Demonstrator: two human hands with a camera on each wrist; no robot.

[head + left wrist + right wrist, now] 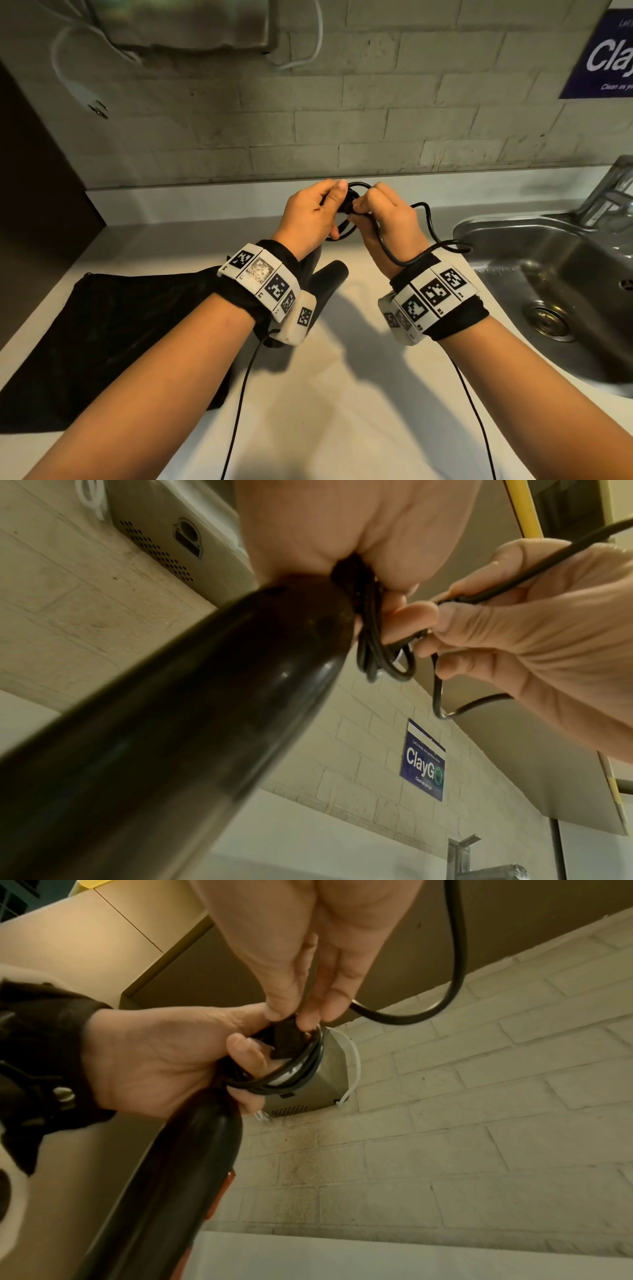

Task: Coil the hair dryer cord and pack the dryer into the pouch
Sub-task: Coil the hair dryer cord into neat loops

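Note:
My left hand (pixel 315 212) is raised above the counter and grips the end of the black hair dryer's handle (pixel 329 277) together with a few small loops of its black cord (pixel 346 205). The dryer (pixel 171 723) hangs down from that fist toward the counter. My right hand (pixel 383 212) is right beside it and pinches the cord (pixel 455 961) between thumb and fingers at the coil (pixel 291 1074). The loose cord (pixel 428 240) loops back over my right wrist. The black pouch (pixel 113 335) lies flat on the counter at the left, partly under my left forearm.
A steel sink (pixel 548 274) with a faucet (pixel 609 192) is at the right. The brick wall carries a metal unit (pixel 185 24) with a white cable and a blue sign (pixel 606 54). White counter (pixel 342 394) stretches below my arms; a dark cabinet stands far left.

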